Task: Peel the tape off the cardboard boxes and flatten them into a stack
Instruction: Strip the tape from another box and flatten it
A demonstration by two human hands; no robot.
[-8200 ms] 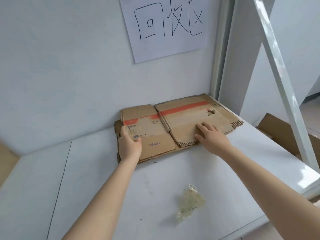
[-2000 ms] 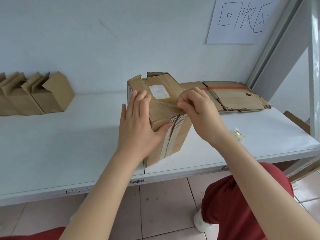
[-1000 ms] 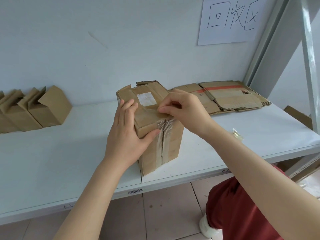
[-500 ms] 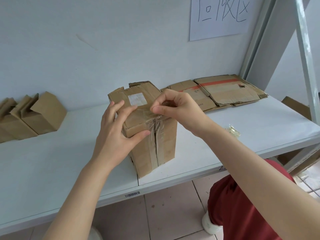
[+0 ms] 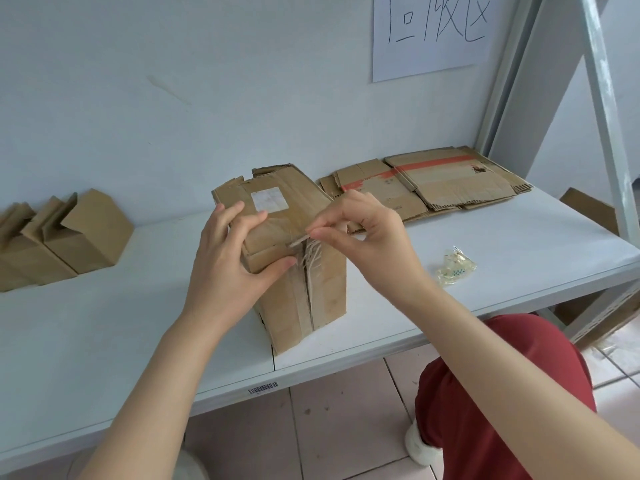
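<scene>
1. A white shelf (image 5: 138, 323) is carrying everything here, running along a pale wall with a handwritten paper sign (image 5: 433, 32) taped above its right end.
2. A stack of flattened boxes (image 5: 436, 183) is lying at the back right of the shelf, against the wall; the top sheet is showing an orange-red stripe.
3. A standing cardboard box (image 5: 301, 289) is sitting at the shelf's front edge, near the middle, tilted slightly, with a white label on its upper face; its rear flaps are standing ragged, and what is inside cannot be told.
4. A row of small open boxes (image 5: 65, 240) is standing at the far left, well apart from the taped one; their insides are not showing.
5. The left hand (image 5: 228, 268) is clasping the standing box's near upper corner, fingers spread over the top face and thumb pressing the front face.
6. The right hand (image 5: 367, 237) is pinching narrowly, thumb and forefinger closing on a strip of clear tape (image 5: 304, 249) that is lifting off the top front edge, just beside the left thumb.
7. A crumpled wad of peeled tape (image 5: 453, 268) is lying on the shelf to the right of the right wrist.
</scene>
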